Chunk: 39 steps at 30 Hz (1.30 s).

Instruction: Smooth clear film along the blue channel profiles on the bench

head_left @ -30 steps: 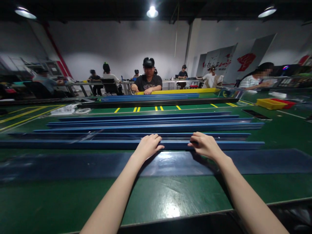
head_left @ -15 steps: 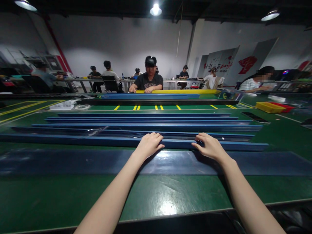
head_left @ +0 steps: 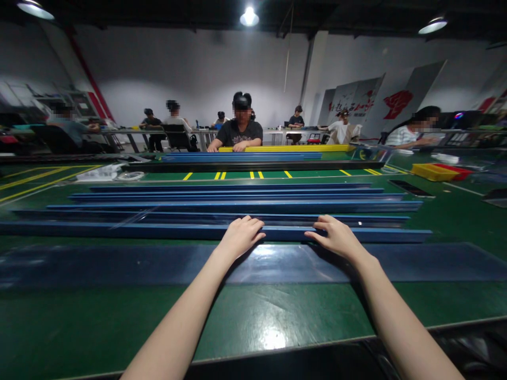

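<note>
A long blue profile strip [head_left: 288, 233] lies crosswise in front of me on the green table. My left hand [head_left: 242, 235] is wrapped over it, fingers on the far side and thumb on the near side. To the right, my right hand [head_left: 333, 235] holds the same strip, with its fingers curled over the top and its thumb stretched along the near face. Between the strip and my forearms lies a long, flat, clear plastic strip [head_left: 158, 264]. Several more blue profile strips [head_left: 277, 206] lie parallel just beyond my hands.
Across the green table [head_left: 245, 316], a co-worker [head_left: 242, 132] has their hands near a yellow strip [head_left: 293, 149]. A black bar [head_left: 257, 166] lies before them. At the right are a phone [head_left: 411, 188] and a yellow tray [head_left: 431, 172]; clear plastic pieces [head_left: 99, 173] lie at the left.
My right thumb has stretched out farther left along the strip. My left hand keeps its hold. The whole view has shifted slightly.
</note>
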{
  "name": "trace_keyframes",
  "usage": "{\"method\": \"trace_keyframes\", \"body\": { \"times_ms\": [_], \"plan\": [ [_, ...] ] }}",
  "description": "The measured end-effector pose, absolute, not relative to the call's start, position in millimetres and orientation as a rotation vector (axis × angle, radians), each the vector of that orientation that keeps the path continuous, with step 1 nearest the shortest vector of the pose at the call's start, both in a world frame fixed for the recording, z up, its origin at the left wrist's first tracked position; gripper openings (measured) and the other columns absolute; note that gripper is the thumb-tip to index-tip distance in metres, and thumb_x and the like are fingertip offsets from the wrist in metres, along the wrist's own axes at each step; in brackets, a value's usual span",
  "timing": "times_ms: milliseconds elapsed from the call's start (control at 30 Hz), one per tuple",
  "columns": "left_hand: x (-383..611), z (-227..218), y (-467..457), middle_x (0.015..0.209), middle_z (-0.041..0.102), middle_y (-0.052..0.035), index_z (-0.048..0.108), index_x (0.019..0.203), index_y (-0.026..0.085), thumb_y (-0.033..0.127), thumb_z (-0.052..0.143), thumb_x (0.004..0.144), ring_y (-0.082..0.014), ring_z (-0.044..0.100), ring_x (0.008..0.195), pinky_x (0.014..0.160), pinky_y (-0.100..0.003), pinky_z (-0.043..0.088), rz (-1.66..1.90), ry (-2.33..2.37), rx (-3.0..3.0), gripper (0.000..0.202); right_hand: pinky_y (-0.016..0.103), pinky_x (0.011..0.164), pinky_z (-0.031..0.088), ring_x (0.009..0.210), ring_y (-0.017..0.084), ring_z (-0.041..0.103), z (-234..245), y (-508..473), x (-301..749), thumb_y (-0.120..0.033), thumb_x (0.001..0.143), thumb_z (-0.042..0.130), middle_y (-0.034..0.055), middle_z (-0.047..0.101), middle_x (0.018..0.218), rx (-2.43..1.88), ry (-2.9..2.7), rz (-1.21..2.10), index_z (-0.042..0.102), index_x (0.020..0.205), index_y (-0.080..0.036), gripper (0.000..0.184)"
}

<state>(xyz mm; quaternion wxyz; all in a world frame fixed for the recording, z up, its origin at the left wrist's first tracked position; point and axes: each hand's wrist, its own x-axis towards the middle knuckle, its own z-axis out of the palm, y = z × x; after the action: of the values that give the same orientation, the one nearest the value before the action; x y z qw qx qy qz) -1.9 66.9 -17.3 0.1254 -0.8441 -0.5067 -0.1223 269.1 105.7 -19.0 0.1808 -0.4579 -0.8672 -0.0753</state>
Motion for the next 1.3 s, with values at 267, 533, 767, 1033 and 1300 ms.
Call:
{"method": "trace_keyframes", "body": {
  "times_ms": [267, 533, 767, 1033, 1300],
  "plan": [
    [-0.3, -15.1, 66.6, 0.097, 0.063, -0.0013, 0.056, 0.093, 0.020, 0.036, 0.046, 0.085, -0.0175, 0.054, 0.091, 0.072, -0.027, 0.040, -0.332, -1.512, -2.467, 0.020, 0.026, 0.066, 0.040, 0.076, 0.017, 0.055, -18.1, 103.9, 268.2, -0.050, 0.082, 0.041, 0.0057, 0.058, 0.080, -1.314, -2.439, -0.234, 0.064, 0.075, -0.020, 0.039],
    [-0.9, -16.2, 67.3, 0.094, 0.063, -0.0015, 0.056, 0.092, 0.020, 0.037, 0.045, 0.086, -0.0175, 0.055, 0.090, 0.072, -0.027, 0.041, -0.322, -1.541, -2.464, 0.022, 0.026, 0.066, 0.040, 0.077, 0.018, 0.055, -17.6, 103.4, 267.6, -0.051, 0.082, 0.039, 0.0059, 0.058, 0.081, -1.331, -2.447, -0.233, 0.064, 0.075, -0.019, 0.041],
    [-0.6, -17.9, 68.6, 0.096, 0.063, -0.0031, 0.057, 0.093, 0.019, 0.038, 0.045, 0.086, -0.0183, 0.055, 0.091, 0.073, -0.027, 0.041, -0.313, -1.557, -2.464, 0.023, 0.026, 0.065, 0.040, 0.077, 0.017, 0.055, -18.7, 104.5, 268.4, -0.051, 0.082, 0.039, 0.0059, 0.058, 0.080, -1.328, -2.457, -0.248, 0.064, 0.075, -0.020, 0.040],
    [-0.1, -16.3, 68.0, 0.093, 0.064, -0.0026, 0.057, 0.090, 0.019, 0.037, 0.044, 0.086, -0.0185, 0.056, 0.088, 0.070, -0.027, 0.041, -0.296, -1.559, -2.467, 0.022, 0.026, 0.066, 0.041, 0.077, 0.018, 0.055, -18.6, 104.3, 268.3, -0.051, 0.083, 0.038, 0.0072, 0.060, 0.085, -1.341, -2.453, -0.251, 0.064, 0.076, -0.019, 0.042],
    [0.1, -18.0, 68.3, 0.092, 0.063, -0.0036, 0.057, 0.091, 0.018, 0.037, 0.044, 0.086, -0.0188, 0.055, 0.088, 0.071, -0.028, 0.041, -0.296, -1.562, -2.471, 0.023, 0.026, 0.065, 0.041, 0.077, 0.018, 0.056, -17.0, 103.0, 267.6, -0.052, 0.082, 0.038, 0.0074, 0.060, 0.085, -1.357, -2.455, -0.231, 0.065, 0.076, -0.019, 0.043]
  ]
}}
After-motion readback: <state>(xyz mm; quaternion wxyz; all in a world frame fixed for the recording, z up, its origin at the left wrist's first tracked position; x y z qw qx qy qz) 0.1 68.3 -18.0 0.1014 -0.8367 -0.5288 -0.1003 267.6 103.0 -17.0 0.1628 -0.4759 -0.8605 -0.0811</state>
